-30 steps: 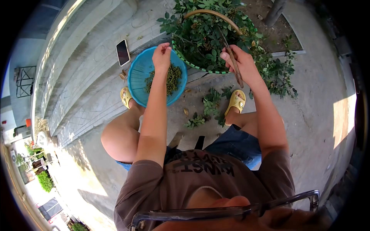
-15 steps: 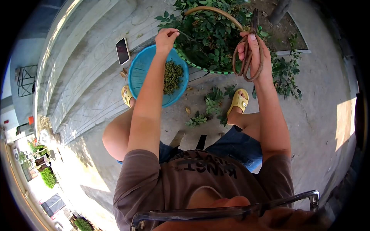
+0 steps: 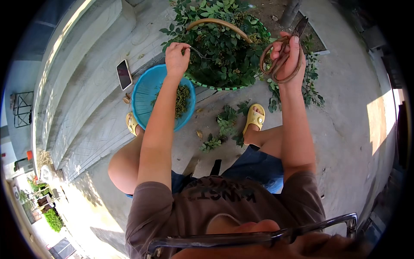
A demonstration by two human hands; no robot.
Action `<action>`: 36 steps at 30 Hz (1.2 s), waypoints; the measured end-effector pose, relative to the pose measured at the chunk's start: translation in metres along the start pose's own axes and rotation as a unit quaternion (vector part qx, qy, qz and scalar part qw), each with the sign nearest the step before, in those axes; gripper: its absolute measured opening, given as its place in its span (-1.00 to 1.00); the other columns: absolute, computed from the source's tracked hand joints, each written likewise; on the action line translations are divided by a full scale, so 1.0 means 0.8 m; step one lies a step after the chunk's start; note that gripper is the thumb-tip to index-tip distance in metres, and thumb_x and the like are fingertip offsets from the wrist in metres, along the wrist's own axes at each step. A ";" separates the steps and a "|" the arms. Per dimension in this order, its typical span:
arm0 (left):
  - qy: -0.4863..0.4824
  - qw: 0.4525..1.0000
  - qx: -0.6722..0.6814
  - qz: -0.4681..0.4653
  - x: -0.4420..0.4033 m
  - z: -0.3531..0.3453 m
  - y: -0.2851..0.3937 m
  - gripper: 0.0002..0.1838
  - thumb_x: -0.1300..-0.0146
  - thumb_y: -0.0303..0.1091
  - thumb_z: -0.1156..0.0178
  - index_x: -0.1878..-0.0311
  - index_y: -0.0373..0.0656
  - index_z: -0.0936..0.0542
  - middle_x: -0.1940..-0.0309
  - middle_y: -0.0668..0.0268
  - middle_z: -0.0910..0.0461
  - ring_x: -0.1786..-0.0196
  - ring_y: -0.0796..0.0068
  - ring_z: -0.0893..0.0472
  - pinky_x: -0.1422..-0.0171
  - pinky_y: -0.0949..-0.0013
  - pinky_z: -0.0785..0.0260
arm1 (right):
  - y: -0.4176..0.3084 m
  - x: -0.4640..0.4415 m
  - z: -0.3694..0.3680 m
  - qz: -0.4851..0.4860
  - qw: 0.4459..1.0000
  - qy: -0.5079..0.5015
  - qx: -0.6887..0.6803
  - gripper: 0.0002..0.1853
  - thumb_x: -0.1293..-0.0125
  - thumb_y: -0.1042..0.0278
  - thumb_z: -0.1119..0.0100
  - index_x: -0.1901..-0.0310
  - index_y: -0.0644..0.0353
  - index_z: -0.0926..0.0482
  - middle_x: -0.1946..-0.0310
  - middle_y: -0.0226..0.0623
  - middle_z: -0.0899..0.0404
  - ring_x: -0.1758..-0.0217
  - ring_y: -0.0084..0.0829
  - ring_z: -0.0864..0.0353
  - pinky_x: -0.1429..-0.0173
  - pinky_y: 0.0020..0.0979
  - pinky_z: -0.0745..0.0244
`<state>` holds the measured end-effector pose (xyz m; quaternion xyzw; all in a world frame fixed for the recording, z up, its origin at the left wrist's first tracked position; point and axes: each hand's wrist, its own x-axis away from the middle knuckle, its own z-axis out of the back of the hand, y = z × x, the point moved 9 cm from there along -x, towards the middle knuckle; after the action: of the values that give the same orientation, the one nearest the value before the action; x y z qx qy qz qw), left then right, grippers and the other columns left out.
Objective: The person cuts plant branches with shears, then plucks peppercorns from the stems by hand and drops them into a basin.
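Currently left hand (image 3: 176, 61) pinching a thin stem (image 3: 199, 53) over left side of leaf-filled basket (image 3: 215, 88); right hand (image 3: 290, 60) curled round scissors (image 3: 300, 27), right of basket. Blue basin (image 3: 144, 93) nearer, left, holding green berries (image 3: 183, 99).

Grey concrete steps (image 3: 92, 93) border a shaded floor (image 3: 345, 172) with bright sunlit patches (image 3: 376, 125).

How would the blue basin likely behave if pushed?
The blue basin looks like thin, ribbed plastic, so it is probably light and slightly flexible for its size. The small green clusters inside look loose and would likely shift with a shove.
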<state>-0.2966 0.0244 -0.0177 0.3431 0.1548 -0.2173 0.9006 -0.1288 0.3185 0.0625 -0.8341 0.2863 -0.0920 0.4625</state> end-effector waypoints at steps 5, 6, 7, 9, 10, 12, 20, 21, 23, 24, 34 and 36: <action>0.105 0.992 -0.070 -0.026 -0.005 0.038 0.026 -0.78 -0.11 -0.39 -0.25 0.13 -0.06 -0.65 0.27 0.30 -0.55 0.08 0.23 -0.51 -0.08 0.20 -0.31 | -0.005 -0.020 0.031 -0.004 0.997 0.025 -0.075 -0.59 -0.44 0.06 0.01 0.03 0.33 -0.43 0.51 -0.26 -0.47 0.53 -0.52 -0.40 0.45 -0.51 -0.39; 0.097 0.993 -0.055 -0.048 -0.011 0.035 0.042 -0.79 -0.10 -0.39 -0.27 0.16 -0.05 -0.66 0.27 0.30 -0.55 0.08 0.24 -0.49 -0.07 0.20 -0.31 | -0.006 -0.022 0.034 -0.004 0.995 0.033 -0.089 -0.60 -0.44 0.07 0.02 0.04 0.33 -0.43 0.51 -0.26 -0.47 0.54 -0.52 -0.40 0.44 -0.51 -0.39; 0.098 0.992 -0.054 -0.051 -0.016 0.033 0.055 -0.79 -0.10 -0.39 -0.27 0.16 -0.05 -0.66 0.27 0.30 -0.55 0.08 0.24 -0.49 -0.07 0.20 -0.31 | -0.006 -0.023 0.036 -0.004 0.994 0.041 -0.104 -0.60 -0.44 0.07 0.02 0.04 0.33 -0.42 0.51 -0.26 -0.46 0.54 -0.52 -0.41 0.44 -0.50 -0.40; 0.077 0.988 -0.014 -0.137 -0.025 0.019 0.105 -0.83 -0.10 -0.39 -0.27 0.20 -0.03 -0.67 0.27 0.31 -0.55 0.07 0.24 -0.47 -0.07 0.21 -0.31 | -0.008 -0.027 0.039 -0.001 0.991 0.050 -0.123 -0.60 -0.44 0.07 0.02 0.04 0.33 -0.41 0.51 -0.26 -0.46 0.54 -0.52 -0.41 0.44 -0.50 -0.40; 0.062 0.986 -0.004 -0.152 -0.032 0.008 0.126 -0.86 -0.10 -0.39 -0.28 0.23 -0.01 -0.68 0.26 0.32 -0.55 0.09 0.23 -0.46 -0.05 0.23 -0.31 | -0.008 -0.029 0.042 -0.001 0.988 0.060 -0.139 -0.60 -0.44 0.06 0.03 0.05 0.32 -0.41 0.51 -0.26 -0.46 0.54 -0.51 -0.41 0.44 -0.49 -0.40; 0.020 0.979 0.005 -0.202 -0.042 -0.019 0.173 -0.86 -0.11 -0.40 -0.28 0.23 -0.04 -0.67 0.26 0.35 -0.54 0.09 0.22 -0.45 -0.04 0.22 -0.32 | -0.009 -0.033 0.045 0.002 0.986 0.067 -0.150 -0.60 -0.44 0.06 0.03 0.05 0.32 -0.41 0.51 -0.26 -0.46 0.54 -0.51 -0.41 0.44 -0.49 -0.40; -0.180 0.909 -0.179 -0.331 -0.055 -0.175 0.263 -0.85 -0.10 -0.36 -0.24 0.23 0.00 -0.67 0.27 0.30 -0.56 0.03 0.26 -0.48 -0.08 0.20 -0.33 | -0.007 -0.038 0.054 0.000 0.982 0.076 -0.172 -0.61 -0.44 0.05 0.04 0.06 0.30 -0.41 0.52 -0.26 -0.46 0.54 -0.50 -0.41 0.43 -0.47 -0.41; -0.181 0.909 -0.180 -0.330 -0.067 -0.181 0.260 -0.85 -0.10 -0.36 -0.24 0.23 0.00 -0.67 0.27 0.30 -0.56 0.03 0.26 -0.48 -0.08 0.20 -0.33 | -0.008 -0.039 0.056 -0.001 0.981 0.078 -0.176 -0.61 -0.44 0.05 0.04 0.06 0.30 -0.41 0.52 -0.26 -0.46 0.54 -0.50 -0.41 0.43 -0.46 -0.41; -0.156 0.934 -0.112 -0.300 -0.092 -0.174 0.257 -0.88 -0.14 -0.38 -0.18 0.26 -0.05 -0.65 0.29 0.25 -0.57 0.08 0.21 -0.54 -0.04 0.20 -0.38 | -0.010 -0.038 0.061 -0.002 0.980 0.084 -0.181 -0.61 -0.44 0.05 0.04 0.06 0.29 -0.41 0.52 -0.26 -0.47 0.54 -0.50 -0.42 0.43 -0.46 -0.41; -0.150 0.957 -0.049 -0.242 -0.107 -0.159 0.256 -0.90 -0.16 -0.36 -0.19 0.29 -0.08 -0.64 0.31 0.26 -0.58 0.15 0.19 -0.59 0.01 0.20 -0.43 | -0.015 -0.037 0.060 0.004 0.980 0.085 -0.178 -0.61 -0.44 0.06 0.04 0.06 0.29 -0.41 0.52 -0.26 -0.47 0.54 -0.50 -0.42 0.43 -0.46 -0.41; -0.030 0.972 0.232 -0.030 -0.209 -0.023 0.213 -0.92 -0.12 -0.44 -0.24 0.32 -0.21 -0.64 0.53 0.35 -0.61 0.44 0.61 -0.54 0.29 0.49 -0.39 | -0.016 -0.033 0.061 0.005 0.981 0.101 -0.164 -0.62 -0.44 0.08 0.04 0.06 0.31 -0.42 0.52 -0.28 -0.47 0.55 -0.50 -0.42 0.44 -0.47 -0.40; -0.008 0.971 0.235 -0.034 -0.218 -0.001 0.212 -0.92 -0.12 -0.45 -0.24 0.32 -0.21 -0.64 0.52 0.36 -0.61 0.44 0.62 -0.53 0.29 0.50 -0.39 | -0.013 -0.033 0.058 0.003 0.981 0.096 -0.169 -0.62 -0.44 0.08 0.04 0.06 0.31 -0.42 0.52 -0.28 -0.47 0.55 -0.51 -0.42 0.44 -0.47 -0.39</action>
<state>-0.3618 0.1887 0.1499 0.5381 0.1039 -0.2803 0.7881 -0.1271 0.3710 0.0483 -0.8865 0.3435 -0.1201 0.2858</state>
